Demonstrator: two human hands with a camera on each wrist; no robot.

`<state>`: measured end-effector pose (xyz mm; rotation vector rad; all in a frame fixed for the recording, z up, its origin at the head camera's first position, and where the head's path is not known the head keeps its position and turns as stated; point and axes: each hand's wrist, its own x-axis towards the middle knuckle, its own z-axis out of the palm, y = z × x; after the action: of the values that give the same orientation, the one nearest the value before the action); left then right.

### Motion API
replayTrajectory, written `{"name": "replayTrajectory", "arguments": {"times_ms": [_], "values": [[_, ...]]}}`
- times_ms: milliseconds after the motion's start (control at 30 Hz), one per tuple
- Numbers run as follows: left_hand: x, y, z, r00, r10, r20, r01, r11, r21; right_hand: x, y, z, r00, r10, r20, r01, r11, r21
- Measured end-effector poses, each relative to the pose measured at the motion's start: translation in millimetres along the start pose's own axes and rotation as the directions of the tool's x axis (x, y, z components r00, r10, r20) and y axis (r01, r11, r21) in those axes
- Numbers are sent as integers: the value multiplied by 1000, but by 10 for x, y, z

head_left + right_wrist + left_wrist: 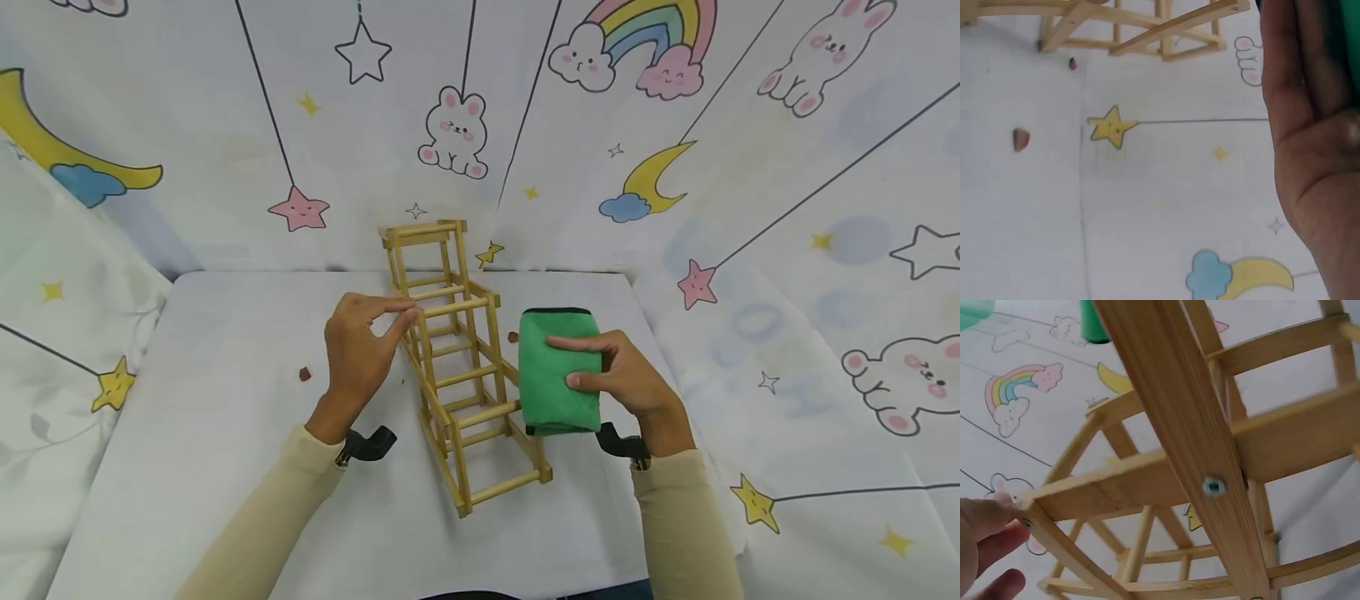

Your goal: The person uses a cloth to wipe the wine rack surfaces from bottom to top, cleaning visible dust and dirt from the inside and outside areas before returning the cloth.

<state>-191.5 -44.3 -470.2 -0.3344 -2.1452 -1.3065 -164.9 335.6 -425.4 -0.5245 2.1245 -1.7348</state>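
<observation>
A tiered wooden rack (477,377) made of slats and round rungs stands in the middle of the white table. My left hand (358,350) pinches an upper corner of its middle tier between thumb and forefinger; the left wrist view shows the fingertips at that wooden corner (1041,503). To the right of the rack, my right hand (626,371) holds a folded green cloth (551,375) with dark edging. Thumb and forefinger lie across the cloth's near face, and the other fingers are behind it. Only a strip of the cloth (1352,37) enters the right wrist view.
Small reddish-brown pieces lie on the table (225,467): one piece (304,374) left of the rack, another piece (513,337) between rack and cloth. A white printed sheet (225,125) with stars, moons and rabbits rises behind the table and at both sides.
</observation>
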Motion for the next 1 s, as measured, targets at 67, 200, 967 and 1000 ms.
{"name": "replayTrajectory", "arguments": {"times_ms": [67,200,967,1000], "values": [[-57,76,-92,1000,-2,31,2,1000,6,138,-33,38,997,-46,-54,48,998,33],[-293,326,-256,980,44,195,-41,999,-23,557,-147,121,978,-128,-164,140,988,67],[-378,82,-1025,977,-34,211,7,992,124,949,-234,293,964,-132,-232,115,990,-86],[-354,79,-1053,986,-36,164,8,986,169,950,-225,278,943,-156,-294,140,987,-75]]}}
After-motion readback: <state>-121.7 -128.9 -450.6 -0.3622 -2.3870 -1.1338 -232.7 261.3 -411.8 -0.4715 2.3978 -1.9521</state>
